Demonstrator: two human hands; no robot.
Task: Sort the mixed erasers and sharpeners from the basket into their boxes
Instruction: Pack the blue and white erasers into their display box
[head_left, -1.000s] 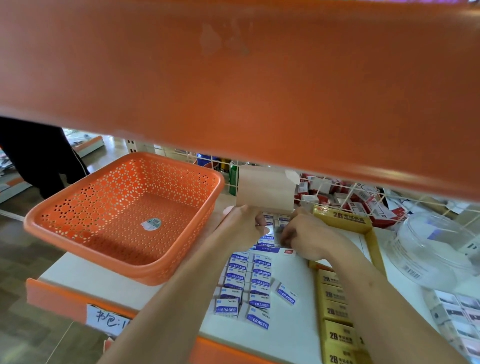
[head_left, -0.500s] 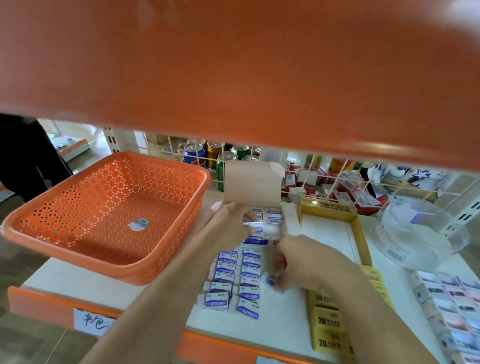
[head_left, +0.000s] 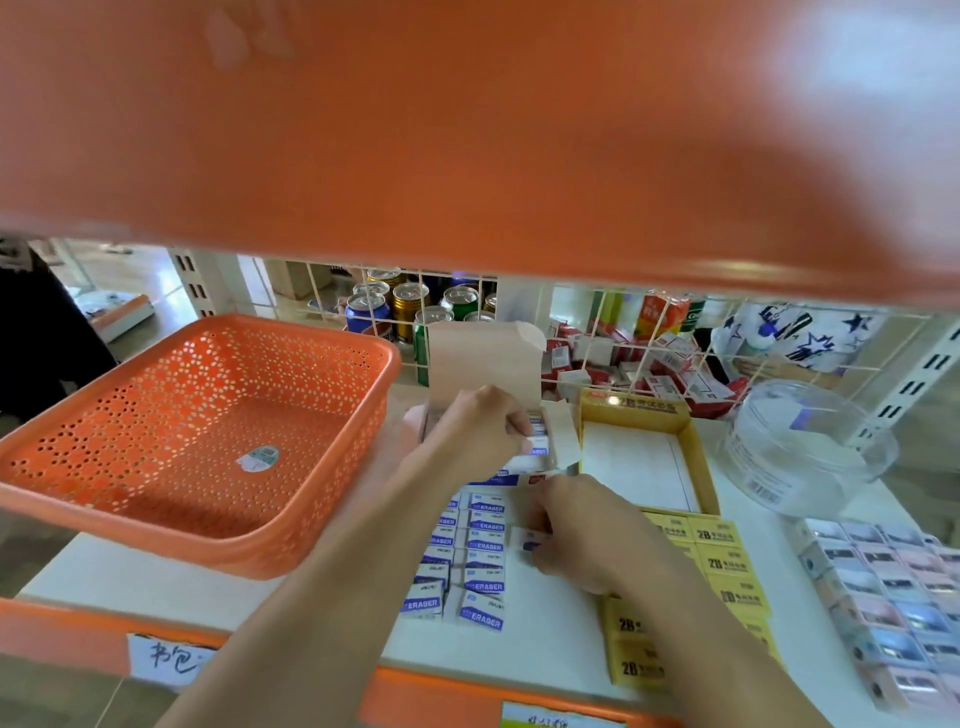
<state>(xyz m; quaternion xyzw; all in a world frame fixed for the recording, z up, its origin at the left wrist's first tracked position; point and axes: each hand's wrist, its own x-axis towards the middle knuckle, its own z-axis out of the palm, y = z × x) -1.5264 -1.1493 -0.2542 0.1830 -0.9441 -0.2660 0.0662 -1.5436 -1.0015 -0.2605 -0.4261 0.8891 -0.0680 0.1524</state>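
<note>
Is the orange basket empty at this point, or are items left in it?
Empty. The orange basket shows only its bare perforated floor and a label sticker; nothing else lies inside.

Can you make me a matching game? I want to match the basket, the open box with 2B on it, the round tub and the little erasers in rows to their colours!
Things:
1. basket
2. open box
3. round tub
4. erasers

Colours:
A. clear
B. blue and white
C. orange
D. yellow

Pairs: 1-C, 2-D, 3-A, 4-B
</note>
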